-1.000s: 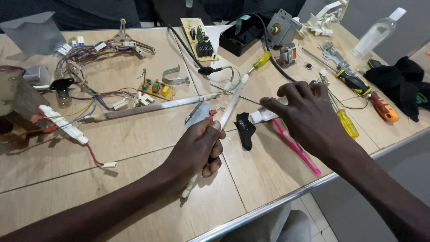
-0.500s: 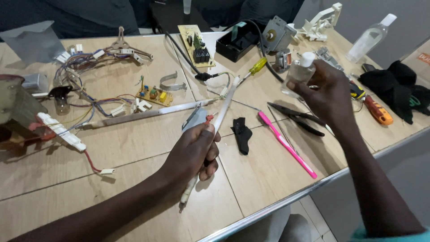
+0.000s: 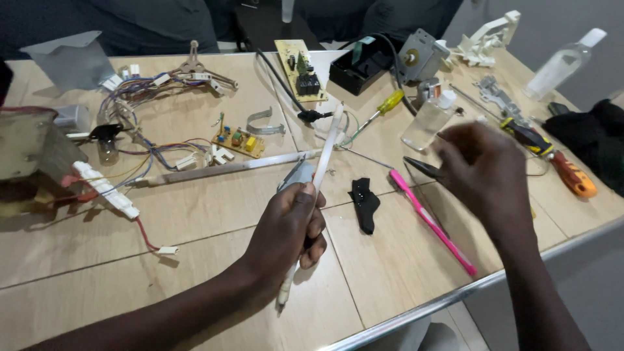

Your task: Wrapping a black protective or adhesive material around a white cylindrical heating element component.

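Note:
My left hand [image 3: 286,227] is shut around a long white rod [image 3: 328,143] that slants up and away over the table, with a grey metal piece [image 3: 296,174] pressed against it. My right hand [image 3: 484,172] is blurred and hovers over the table's right side, fingers loosely apart and nothing in them. A small clear bottle [image 3: 426,120] stands upright just left of it. Dark pliers [image 3: 419,168] lie by its fingertips. A pink stick-like tool [image 3: 432,221] and a small black part [image 3: 364,201] lie between the hands.
Long metal strip [image 3: 221,169], small circuit board [image 3: 237,140] and wire harness [image 3: 149,91] lie to the left. At the back are a larger circuit board [image 3: 299,78], yellow screwdriver [image 3: 383,107] and motor [image 3: 416,58]. Orange screwdriver [image 3: 565,172], black cloth [image 3: 598,136] right. Table edge [image 3: 422,312] near.
My right hand lifted the small clear bottle, set it down upright farther back, and has drawn away from it. My left hand has kept its grip on the white rod.

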